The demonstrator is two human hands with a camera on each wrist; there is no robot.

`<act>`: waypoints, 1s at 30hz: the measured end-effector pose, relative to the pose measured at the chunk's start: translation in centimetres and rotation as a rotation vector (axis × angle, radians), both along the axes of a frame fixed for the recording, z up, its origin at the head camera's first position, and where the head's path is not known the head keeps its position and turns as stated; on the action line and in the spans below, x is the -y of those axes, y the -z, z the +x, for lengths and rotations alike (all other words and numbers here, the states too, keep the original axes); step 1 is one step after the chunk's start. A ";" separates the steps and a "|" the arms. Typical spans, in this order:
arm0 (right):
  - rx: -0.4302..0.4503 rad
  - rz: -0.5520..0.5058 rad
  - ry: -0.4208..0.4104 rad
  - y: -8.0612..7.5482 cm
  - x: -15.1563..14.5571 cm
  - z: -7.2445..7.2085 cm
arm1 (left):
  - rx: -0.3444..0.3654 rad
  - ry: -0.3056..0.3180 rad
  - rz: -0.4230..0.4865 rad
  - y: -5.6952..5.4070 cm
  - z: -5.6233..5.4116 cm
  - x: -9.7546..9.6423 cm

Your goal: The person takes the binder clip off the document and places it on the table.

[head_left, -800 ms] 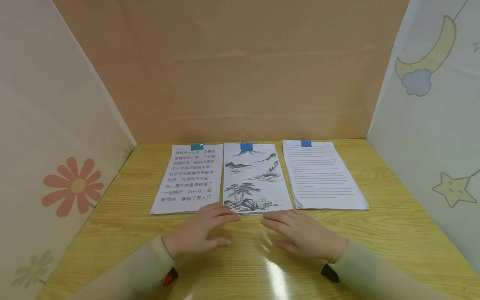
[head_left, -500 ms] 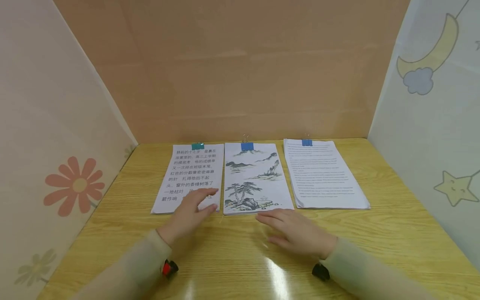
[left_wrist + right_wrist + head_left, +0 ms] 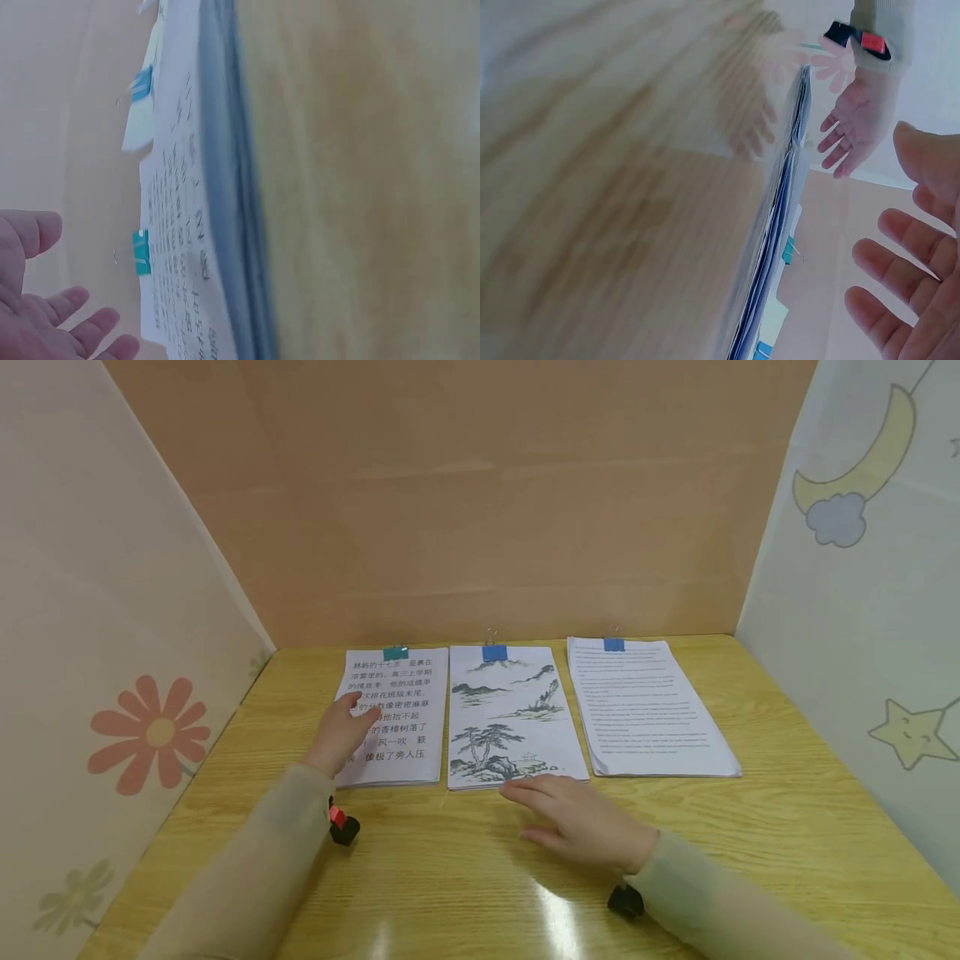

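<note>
Three clipped paper stacks lie in a row on the wooden table. The left stack [image 3: 393, 727] bears large printed characters and a green binder clip [image 3: 395, 653] at its top. My left hand [image 3: 337, 739] hovers above that stack's left side, fingers extended and holding nothing; the right wrist view shows it apart from the paper. An ink landscape covers the middle stack [image 3: 510, 710], which has a blue binder clip [image 3: 494, 653]. Just off its front edge hovers my right hand [image 3: 581, 818], fingers loosely extended around nothing, as the right wrist view confirms.
To the right lies the third stack [image 3: 648, 714], densely printed, with another blue binder clip [image 3: 613, 645]. A brown panel [image 3: 480, 510] rises behind the table [image 3: 465, 877]. Patterned white walls [image 3: 847, 635] stand on both sides.
My left hand has moved left and forward, from the middle stack's front edge to above the left stack. My right hand has shifted slightly left. The stacks have stayed put.
</note>
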State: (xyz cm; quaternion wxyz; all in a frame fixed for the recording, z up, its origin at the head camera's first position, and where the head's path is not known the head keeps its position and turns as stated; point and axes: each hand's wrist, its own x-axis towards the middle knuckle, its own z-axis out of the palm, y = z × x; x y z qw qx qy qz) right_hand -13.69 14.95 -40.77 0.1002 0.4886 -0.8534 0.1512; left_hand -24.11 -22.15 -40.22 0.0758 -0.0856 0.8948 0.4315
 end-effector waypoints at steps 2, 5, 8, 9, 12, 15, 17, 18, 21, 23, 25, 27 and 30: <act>0.025 0.007 0.010 -0.1 0.2 0.0 | 0.033 -0.042 0.002 -0.2 -0.9 0.2; 0.078 0.016 0.028 -0.3 0.8 -0.1 | 0.074 -0.108 0.013 -0.4 -2.3 0.6; 0.136 0.010 0.032 -0.4 1.5 -0.4 | 0.099 -0.157 0.042 -0.5 -3.5 1.0; 0.151 0.007 0.032 -0.4 1.8 -0.5 | 0.104 -0.169 0.054 -0.5 -3.9 1.2; 0.195 -0.001 0.025 -0.3 2.8 -0.9 | 0.122 -0.201 0.080 -0.5 -4.7 1.5; 0.239 0.018 0.036 -0.2 4.2 -1.4 | 0.127 -0.234 0.108 -0.4 -5.5 1.9; 0.269 0.045 0.046 -0.2 5.4 -1.7 | 0.143 -0.262 0.131 -0.2 -6.0 2.2; 0.271 0.063 0.049 -0.2 6.1 -1.9 | 0.148 -0.270 0.143 -0.1 -6.2 2.4; 0.258 0.146 0.056 0.0 8.5 -2.4 | 0.171 -0.289 0.162 0.2 -6.6 2.9; 0.235 0.211 0.054 0.2 10.1 -2.8 | 0.183 -0.293 0.167 0.3 -6.8 3.1; 0.223 0.277 0.057 0.3 11.5 -3.3 | 0.197 -0.299 0.171 0.4 -7.0 3.1; 0.242 0.323 0.077 0.0 12.5 -3.9 | 0.215 -0.306 0.178 0.5 -7.2 3.1; 0.299 0.352 0.133 -0.8 13.4 -4.9 | 0.224 -0.303 0.158 0.7 -7.5 3.0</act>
